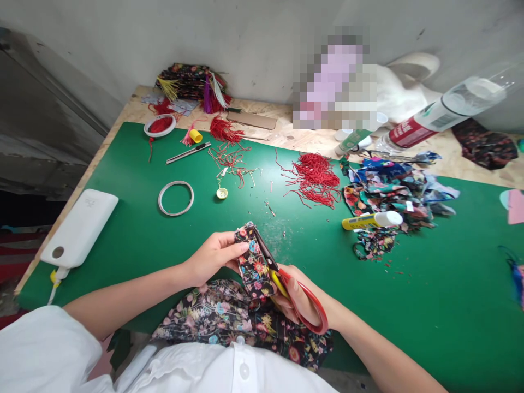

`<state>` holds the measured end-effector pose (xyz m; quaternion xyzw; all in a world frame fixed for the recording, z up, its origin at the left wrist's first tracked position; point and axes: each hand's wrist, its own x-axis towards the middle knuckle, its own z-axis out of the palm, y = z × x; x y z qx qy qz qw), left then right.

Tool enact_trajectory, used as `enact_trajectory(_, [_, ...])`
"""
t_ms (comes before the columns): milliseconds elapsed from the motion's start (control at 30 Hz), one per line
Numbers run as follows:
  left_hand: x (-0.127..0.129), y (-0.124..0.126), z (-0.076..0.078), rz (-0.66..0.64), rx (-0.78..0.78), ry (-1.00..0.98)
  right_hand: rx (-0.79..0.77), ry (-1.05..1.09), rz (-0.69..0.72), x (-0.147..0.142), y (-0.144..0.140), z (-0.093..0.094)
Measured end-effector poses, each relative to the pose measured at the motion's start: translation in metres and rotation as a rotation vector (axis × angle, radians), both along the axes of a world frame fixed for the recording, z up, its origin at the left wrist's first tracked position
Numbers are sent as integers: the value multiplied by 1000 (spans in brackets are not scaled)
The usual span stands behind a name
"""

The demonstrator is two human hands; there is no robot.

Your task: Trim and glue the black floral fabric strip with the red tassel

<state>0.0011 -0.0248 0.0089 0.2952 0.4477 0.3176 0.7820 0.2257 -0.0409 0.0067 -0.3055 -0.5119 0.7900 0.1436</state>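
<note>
Nearest, the right hand (301,300) grips red-handled scissors (295,289), blades biting into a floral fabric strip (252,261) that the left hand (213,256) pinches upright over the green mat (164,245). More black flowery cloth (229,316) hangs at the lap. Further out: a yellow glue stick (370,220), a heap of red cords (315,177), and 1 thin ring (176,198).
</note>
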Motion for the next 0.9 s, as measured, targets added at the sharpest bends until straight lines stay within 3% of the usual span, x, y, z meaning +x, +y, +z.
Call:
enact_trajectory(467, [-4, -2, -2, -82, 36, 120, 48, -45, 29, 1, 3, 9])
enact_trajectory(900, [-5, 0, 0, -101, 97, 30, 34, -9, -26, -1, -1, 1])
